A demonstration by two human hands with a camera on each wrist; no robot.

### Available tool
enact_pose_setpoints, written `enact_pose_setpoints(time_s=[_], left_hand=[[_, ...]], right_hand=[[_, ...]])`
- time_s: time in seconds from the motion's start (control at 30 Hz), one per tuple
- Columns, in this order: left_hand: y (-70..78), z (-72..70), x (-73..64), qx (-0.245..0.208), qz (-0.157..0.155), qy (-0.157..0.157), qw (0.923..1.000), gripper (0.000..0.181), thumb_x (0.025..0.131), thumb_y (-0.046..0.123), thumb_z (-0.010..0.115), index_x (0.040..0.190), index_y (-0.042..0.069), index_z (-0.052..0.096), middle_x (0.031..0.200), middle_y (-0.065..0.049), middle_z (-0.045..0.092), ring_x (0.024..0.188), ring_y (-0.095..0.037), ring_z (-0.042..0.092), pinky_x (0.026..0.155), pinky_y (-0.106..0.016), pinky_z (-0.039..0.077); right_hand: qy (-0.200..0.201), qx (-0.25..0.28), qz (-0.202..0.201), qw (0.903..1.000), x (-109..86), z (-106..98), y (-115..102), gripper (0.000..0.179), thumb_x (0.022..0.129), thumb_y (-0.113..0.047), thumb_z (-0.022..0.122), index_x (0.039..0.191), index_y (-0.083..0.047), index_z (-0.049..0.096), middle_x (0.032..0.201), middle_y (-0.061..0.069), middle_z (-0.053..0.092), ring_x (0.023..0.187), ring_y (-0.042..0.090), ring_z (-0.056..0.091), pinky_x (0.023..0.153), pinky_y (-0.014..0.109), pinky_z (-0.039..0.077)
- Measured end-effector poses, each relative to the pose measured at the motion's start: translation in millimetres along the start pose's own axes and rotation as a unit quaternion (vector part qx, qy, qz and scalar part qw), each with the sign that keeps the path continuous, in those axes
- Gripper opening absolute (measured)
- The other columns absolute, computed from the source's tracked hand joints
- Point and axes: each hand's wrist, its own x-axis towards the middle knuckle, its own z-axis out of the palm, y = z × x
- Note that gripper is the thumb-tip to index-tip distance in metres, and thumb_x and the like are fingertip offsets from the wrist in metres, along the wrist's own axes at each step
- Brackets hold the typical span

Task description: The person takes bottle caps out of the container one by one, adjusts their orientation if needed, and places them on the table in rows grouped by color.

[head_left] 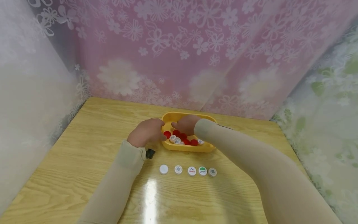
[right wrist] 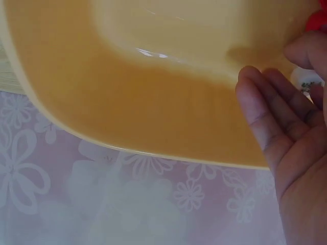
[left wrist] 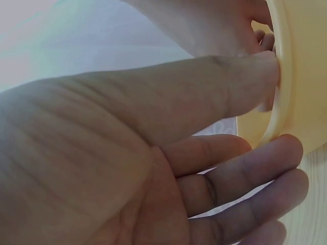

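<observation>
A yellow plastic basin (head_left: 190, 148) stands on the table with red bottle caps (head_left: 194, 142) and white bottle caps (head_left: 172, 138) gathered along its near side. At the basin's left end is my left hand (head_left: 146, 132); its thumb and extended fingers rest against the rim (left wrist: 286, 71). My right hand (head_left: 186, 124) reaches into the basin from the right, above the caps. Its fingers (right wrist: 255, 102) are loosely bent with nothing between them, close to a red cap (right wrist: 317, 20) and a white one (right wrist: 305, 81). Its forearm covers the basin's right end.
In front of the basin, several white caps stand in a row, from a plain one (head_left: 163, 169) to one with a square mark (head_left: 212, 172). The wooden table (head_left: 92, 149) meets a pink floral curtain (head_left: 179, 62) behind the basin. Patterned sheets hang on both sides.
</observation>
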Motion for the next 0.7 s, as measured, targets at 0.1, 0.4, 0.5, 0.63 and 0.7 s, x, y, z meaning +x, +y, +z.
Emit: enact_pose_setpoints(time_s=[0.1, 0.4, 0.5, 0.63, 0.7], left_hand=[[-0.2, -0.2, 0.0, -0.002, -0.002, 0.0, 1.0, 0.064, 0.093, 0.032, 0.076, 0.149, 0.008, 0.055, 0.15, -0.01, 0.056, 0.129, -0.032, 0.057, 0.11, -0.051, 0.046], [-3.1, 2.0, 3.3, -0.006, 0.011, 0.001, 0.9999, 0.058, 0.093, 0.03, 0.077, 0.144, 0.008, 0.06, 0.141, -0.009, 0.063, 0.118, -0.03, 0.062, 0.105, -0.049, 0.05], [-3.1, 2.8, 4.1, -0.004, 0.014, 0.001, 0.9999, 0.056, 0.093, 0.03, 0.077, 0.142, 0.008, 0.061, 0.138, -0.008, 0.064, 0.115, -0.029, 0.062, 0.104, -0.048, 0.051], [-1.0, 2.9, 4.8, -0.006, 0.01, 0.003, 0.9999, 0.061, 0.093, 0.031, 0.077, 0.146, 0.007, 0.058, 0.147, -0.008, 0.059, 0.128, -0.03, 0.058, 0.11, -0.049, 0.047], [0.1, 2.9, 4.9, -0.01, 0.007, 0.003, 0.9999, 0.062, 0.093, 0.031, 0.077, 0.148, 0.008, 0.057, 0.149, -0.008, 0.057, 0.13, -0.03, 0.057, 0.111, -0.049, 0.046]], right_hand=[[0.055, -0.151, -0.033, 0.9864, 3.2, 2, 0, 0.049, 0.099, -0.037, 0.071, 0.139, -0.025, 0.047, 0.098, -0.001, 0.061, 0.083, 0.017, 0.059, 0.1, 0.032, 0.055], [0.093, -0.046, 0.006, 0.9946, 1.2, -9, -8, 0.062, 0.101, -0.026, 0.069, 0.153, -0.026, 0.037, 0.11, 0.002, 0.06, 0.077, 0.018, 0.062, 0.078, 0.024, 0.059], [0.078, 0.003, 0.01, 0.9969, 0.7, -12, -9, 0.049, 0.105, -0.032, 0.062, 0.15, -0.025, 0.044, 0.102, 0.002, 0.06, 0.074, 0.016, 0.06, 0.075, 0.023, 0.056], [0.055, 0.102, 0.028, 0.9929, 2.5, -11, -8, 0.028, 0.108, -0.041, 0.053, 0.125, -0.021, 0.062, 0.086, -0.003, 0.064, 0.075, 0.014, 0.06, 0.083, 0.024, 0.053], [0.045, 0.158, 0.044, 0.9855, 3.6, -9, -6, 0.025, 0.108, -0.041, 0.052, 0.116, -0.021, 0.065, 0.08, -0.004, 0.065, 0.074, 0.015, 0.061, 0.084, 0.026, 0.053]])
